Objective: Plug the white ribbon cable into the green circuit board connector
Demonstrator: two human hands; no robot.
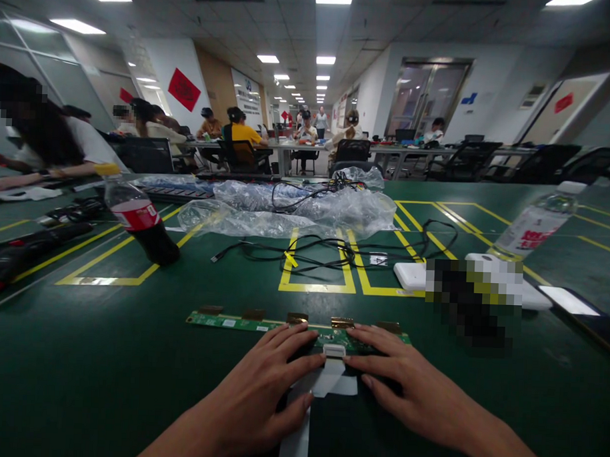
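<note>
A long, narrow green circuit board (232, 321) lies across the green mat in front of me. A white flat ribbon cable (330, 375) runs from its middle connector back toward me over a dark panel (338, 423). My left hand (264, 387) lies flat, fingers stretched toward the connector, thumb resting on the ribbon. On the other side, my right hand (404, 378) also lies flat, fingertips at the board's edge by the connector. Neither hand grips anything.
A cola bottle (142, 219) stands at the left. Crumpled clear plastic (295, 211) and black cables (329, 253) lie behind the board. At the right are a white box (411, 275), a water bottle (535, 223) and a phone (577, 305). A seated person (48, 146) works at far left.
</note>
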